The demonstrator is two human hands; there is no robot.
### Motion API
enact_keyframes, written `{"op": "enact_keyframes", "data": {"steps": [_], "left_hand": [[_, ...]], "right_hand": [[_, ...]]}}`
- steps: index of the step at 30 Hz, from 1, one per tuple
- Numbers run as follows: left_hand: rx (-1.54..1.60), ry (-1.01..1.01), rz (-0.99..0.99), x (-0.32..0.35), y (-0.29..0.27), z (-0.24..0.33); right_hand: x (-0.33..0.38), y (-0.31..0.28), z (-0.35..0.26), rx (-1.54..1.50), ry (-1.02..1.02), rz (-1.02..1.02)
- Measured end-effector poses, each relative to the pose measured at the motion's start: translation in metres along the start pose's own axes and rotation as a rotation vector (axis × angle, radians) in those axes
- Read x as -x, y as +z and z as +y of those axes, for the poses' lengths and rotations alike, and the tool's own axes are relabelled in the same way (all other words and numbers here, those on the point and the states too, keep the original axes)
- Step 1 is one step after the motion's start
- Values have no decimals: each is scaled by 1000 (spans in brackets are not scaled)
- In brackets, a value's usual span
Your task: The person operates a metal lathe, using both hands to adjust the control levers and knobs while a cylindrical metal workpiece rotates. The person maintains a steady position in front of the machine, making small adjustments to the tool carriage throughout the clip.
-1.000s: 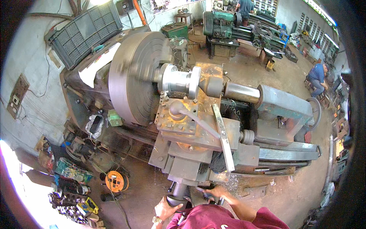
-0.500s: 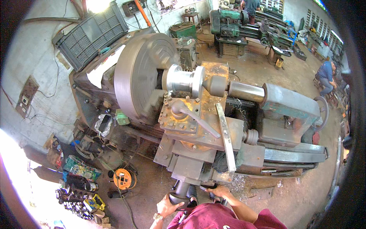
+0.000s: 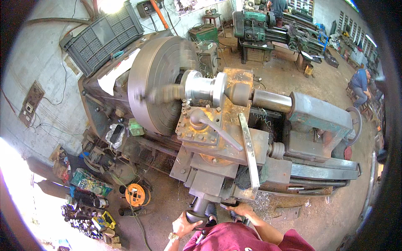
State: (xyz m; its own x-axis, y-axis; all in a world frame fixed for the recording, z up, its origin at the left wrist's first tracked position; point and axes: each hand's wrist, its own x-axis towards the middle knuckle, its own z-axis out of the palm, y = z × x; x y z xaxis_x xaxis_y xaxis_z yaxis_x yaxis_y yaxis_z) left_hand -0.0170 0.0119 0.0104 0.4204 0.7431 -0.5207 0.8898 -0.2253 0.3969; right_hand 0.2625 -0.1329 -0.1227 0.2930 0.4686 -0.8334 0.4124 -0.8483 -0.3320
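Note:
My left hand (image 3: 182, 226) is wrapped around the rim of a handwheel (image 3: 196, 216) at the near end of the lathe's cross slide. My right hand (image 3: 242, 209) is closed on a dark handle (image 3: 226, 206) just to its right. Ahead, a large round chuck (image 3: 146, 85) has blurred jaws, so it is turning. A shiny flanged metal workpiece (image 3: 200, 88) sits between the chuck and the tailstock centre (image 3: 239, 93). Close in front of the workpiece stands the rusty tool post (image 3: 197, 137), topped by a clamping lever (image 3: 220, 134). Where the cutting tip meets the metal is hidden.
A flat steel bar (image 3: 248, 150) lies across the carriage. The tailstock (image 3: 320, 115) stands at right, above metal shavings (image 3: 264, 203). An orange cable reel (image 3: 137, 195) is on the floor at left. One person (image 3: 359, 83) sits far right; another (image 3: 277, 7) stands by a green lathe (image 3: 255, 29).
The chuck has turned, its blurred jaws now showing at other places. The whole view has shifted slightly; both hands keep their grips on the handwheel and handle.

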Motion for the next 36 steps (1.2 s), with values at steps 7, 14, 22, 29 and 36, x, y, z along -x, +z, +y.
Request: {"op": "enact_keyframes", "data": {"steps": [7,14,22,29,36], "left_hand": [[-21,-31,-32,-1,0,0],[-41,-35,-75,-2,0,-3],[388,89,525,47,52,-27],[515,-8,72,85,99,-67],[283,-139,-166,54,159,-68]], "right_hand": [[5,-3,0,-36,13,2],[13,-11,-7,-87,-2,-25],[29,-26,-17,-44,51,-62],[23,-24,-16,15,31,-79],[27,-27,-15,-75,42,-82]]}}
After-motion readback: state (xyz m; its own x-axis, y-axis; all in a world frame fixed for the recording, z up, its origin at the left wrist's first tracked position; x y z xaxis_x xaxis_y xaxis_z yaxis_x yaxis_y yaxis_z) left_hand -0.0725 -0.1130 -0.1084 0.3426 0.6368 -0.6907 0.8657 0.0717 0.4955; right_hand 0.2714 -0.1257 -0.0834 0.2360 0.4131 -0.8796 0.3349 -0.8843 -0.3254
